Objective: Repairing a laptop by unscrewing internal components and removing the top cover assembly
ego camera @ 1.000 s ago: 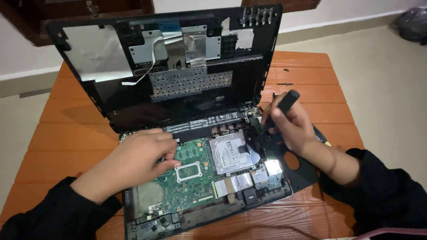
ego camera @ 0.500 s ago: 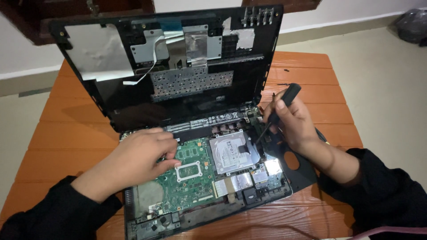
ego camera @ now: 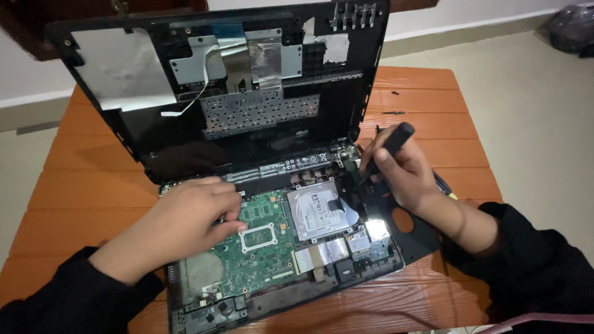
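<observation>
Screwdriver (ego camera: 388, 148), black handle, gripped in right hand (ego camera: 402, 176) near desk's right edge, shaft slanting down-left into laptop chassis (ego camera: 383, 260) beside hard drive (ego camera: 318, 210) (tip hidden); left hand (ego camera: 185, 216) flat, holding nothing, on motherboard (ego camera: 260, 247).

Orange slatted wooden table (ego camera: 427, 93), pale floor (ego camera: 532, 99), white wall (ego camera: 25, 74), perhaps dim light.

The tabletop (ego camera: 421, 83) was built of orange-brown wooden slats running side to side, and it stood on a pale floor (ego camera: 532, 111). An opened laptop chassis (ego camera: 278, 247) with its circuit board exposed lay directly on the tabletop near the front edge. Small dark screws (ego camera: 394, 93) lay on the bare slats beyond it, well apart from the chassis.
</observation>
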